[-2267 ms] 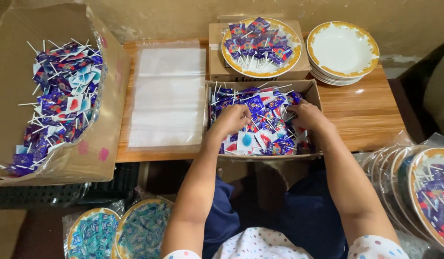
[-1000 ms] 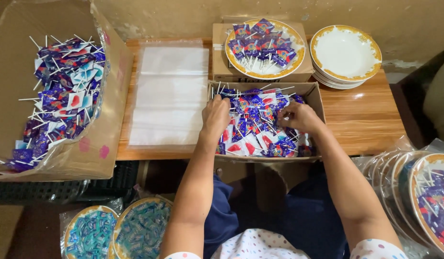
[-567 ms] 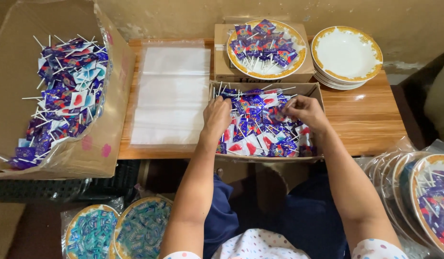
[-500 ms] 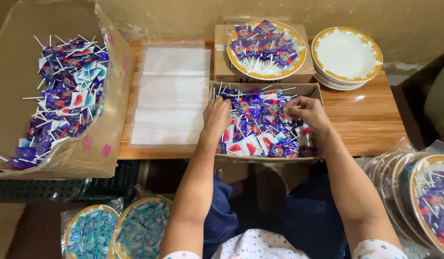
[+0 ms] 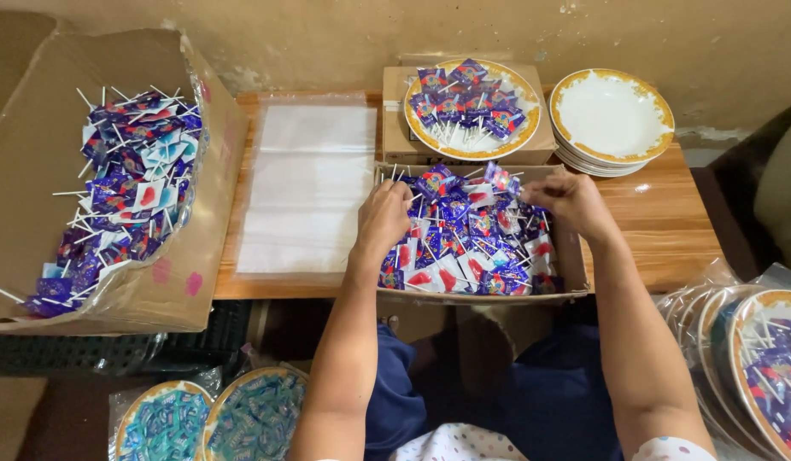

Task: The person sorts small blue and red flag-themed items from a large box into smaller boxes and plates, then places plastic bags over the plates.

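At the near edge, by the person's knees, 2 bagged plates of teal sweets (image 5: 212,418) lie on the floor at left, and a stack of bagged plates with lollipops (image 5: 758,358) leans at right. Above the lap sits a shallow cardboard tray (image 5: 575,265) on the front of the wooden table (image 5: 669,230), full of wrapped lollipops (image 5: 468,243) — blue, purple and red wrappers, white sticks. The left hand (image 5: 383,218) rests palm-down on the tray's left side, fingers curled into the pile; whether it pinches 1 cannot be told. The right hand (image 5: 571,201) is at the far right corner, fingers bent together among the wrappers. Left of the tray lies a stack of clear plastic bags (image 5: 310,183), and further left a large open carton (image 5: 37,248) of more lollipops. Farther back — a plate of lollipops (image 5: 471,107) on a box, beside a stack of empty plates (image 5: 612,119).
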